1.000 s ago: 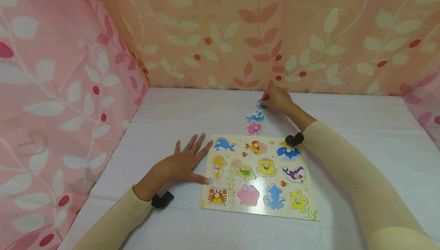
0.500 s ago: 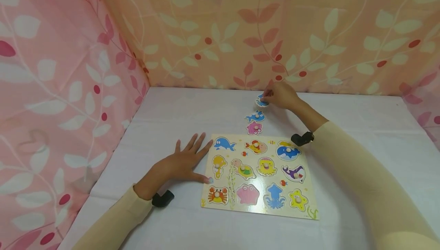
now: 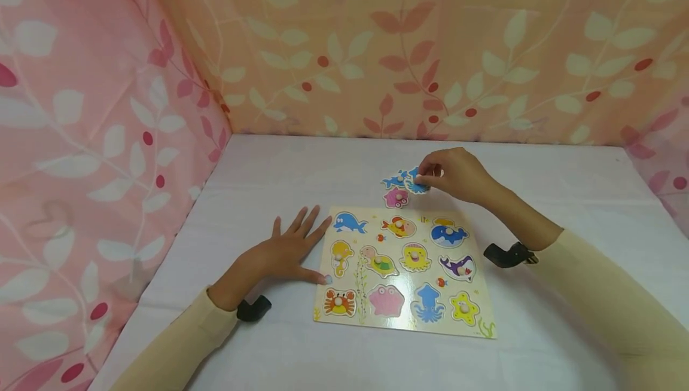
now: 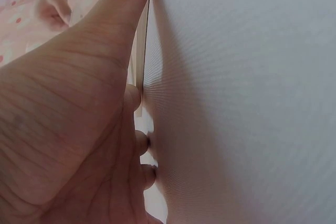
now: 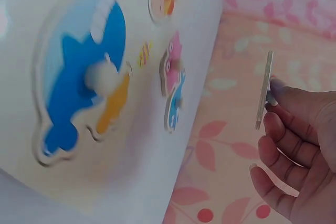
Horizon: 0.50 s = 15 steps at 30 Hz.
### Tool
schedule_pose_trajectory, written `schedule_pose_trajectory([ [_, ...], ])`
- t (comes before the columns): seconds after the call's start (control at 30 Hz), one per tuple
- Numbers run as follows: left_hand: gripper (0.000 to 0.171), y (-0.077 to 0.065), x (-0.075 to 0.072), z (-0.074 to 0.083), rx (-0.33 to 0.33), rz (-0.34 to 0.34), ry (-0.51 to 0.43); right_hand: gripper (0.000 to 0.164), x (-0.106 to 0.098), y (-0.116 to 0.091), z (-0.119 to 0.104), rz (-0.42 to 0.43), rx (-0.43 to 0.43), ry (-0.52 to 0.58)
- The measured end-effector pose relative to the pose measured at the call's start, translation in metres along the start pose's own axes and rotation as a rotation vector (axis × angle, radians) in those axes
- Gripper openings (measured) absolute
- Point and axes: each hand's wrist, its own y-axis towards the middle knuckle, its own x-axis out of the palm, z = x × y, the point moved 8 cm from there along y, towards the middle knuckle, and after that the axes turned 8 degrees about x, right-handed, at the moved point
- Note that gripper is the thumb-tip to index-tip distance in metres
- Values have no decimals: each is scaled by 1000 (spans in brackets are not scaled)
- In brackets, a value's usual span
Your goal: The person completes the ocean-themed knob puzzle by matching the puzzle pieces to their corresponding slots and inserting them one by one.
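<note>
My right hand (image 3: 457,176) pinches a blue squid puzzle piece (image 3: 414,186) by its knob, raised above the table. In the right wrist view the squid piece (image 5: 265,90) appears edge-on at the fingertips. Just behind it lie a blue fish-shaped piece (image 3: 394,180) and a pink piece (image 3: 396,198) with a knob. My left hand (image 3: 282,257) lies spread beside a wooden sea-animal puzzle board (image 3: 398,323), its thumb at the board's left edge. On the board, a pink shape (image 3: 386,300), a blue squid shape (image 3: 429,302) and a blue dolphin shape (image 3: 350,222) show no knobs.
Several knobbed pieces sit in the board, among them a crab (image 3: 339,303), a starfish (image 3: 465,309) and a blue whale (image 3: 449,235). A white cloth covers the table (image 3: 280,170). Leaf-patterned curtains (image 3: 323,32) stand behind and at the sides.
My right hand has lifted the squid piece off the far end of the row and carried it nearer, over beside the blue fish-shaped piece. The left hand has kept its place.
</note>
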Motion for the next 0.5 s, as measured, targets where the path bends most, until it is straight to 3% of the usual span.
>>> schedule_pose_trajectory([
  [0.5, 127, -1, -1, 1, 6, -5, 0, 16, 18, -89, -32, -39, -50, 39],
])
